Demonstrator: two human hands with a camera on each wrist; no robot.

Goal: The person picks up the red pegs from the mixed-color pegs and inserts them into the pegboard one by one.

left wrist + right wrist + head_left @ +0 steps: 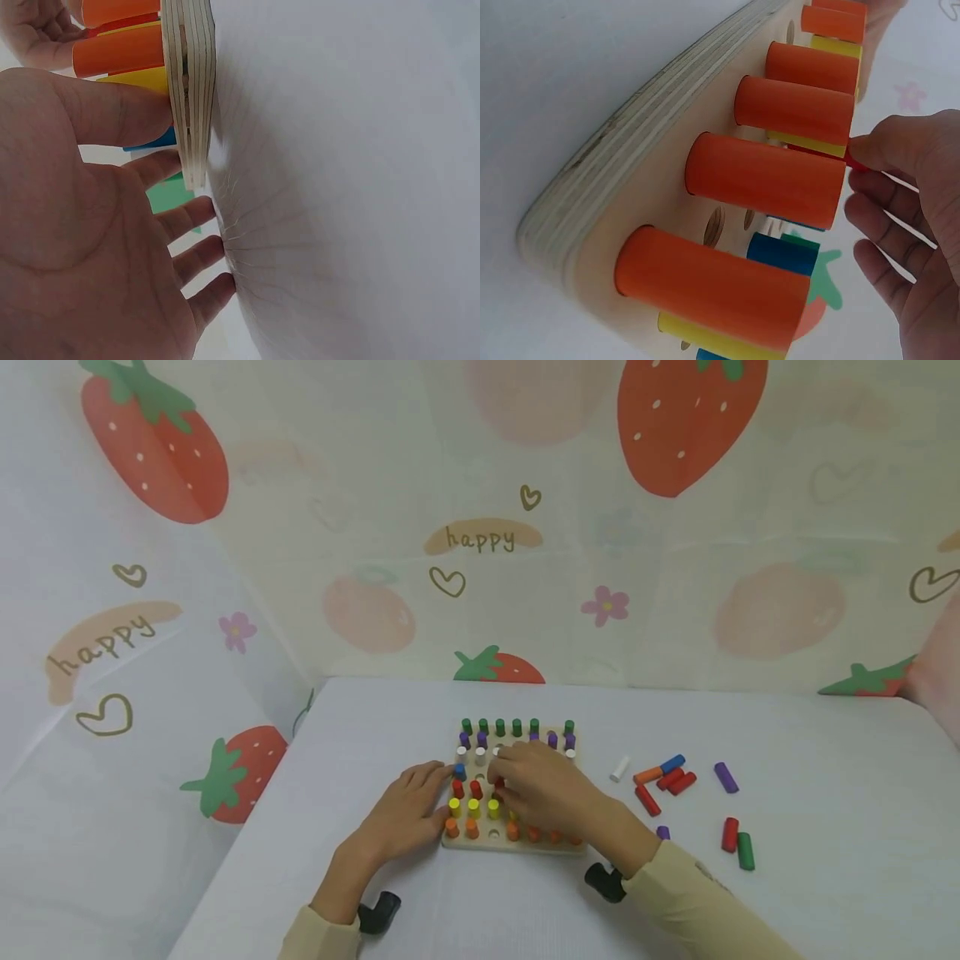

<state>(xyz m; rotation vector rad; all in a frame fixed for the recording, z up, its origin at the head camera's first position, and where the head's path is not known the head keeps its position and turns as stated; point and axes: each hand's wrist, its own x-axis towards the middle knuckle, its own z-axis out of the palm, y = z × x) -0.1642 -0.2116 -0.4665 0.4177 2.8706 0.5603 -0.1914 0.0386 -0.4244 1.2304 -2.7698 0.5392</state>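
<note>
A wooden pegboard [480, 846] lies on the table with rows of green, purple, white, blue, red, yellow and orange pegs standing in it. My left hand [408, 806] rests against the board's left edge. In the left wrist view its thumb touches the layered side [191, 90], and its other fingers reach along the edge and tabletop. Over the middle of the board, my right hand [551, 785] pinches a red peg [815, 151] between thumb and index finger. It covers part of the red, blue and white rows. Orange pegs [720, 281] stand along the near row.
To the board's right lie loose pegs: a white peg [620, 768], an orange peg [647, 774], a blue peg [672, 765], several red ones [647, 800], a purple peg [726, 777] and a green peg [745, 852]. Another purple peg [663, 832] lies by the right forearm.
</note>
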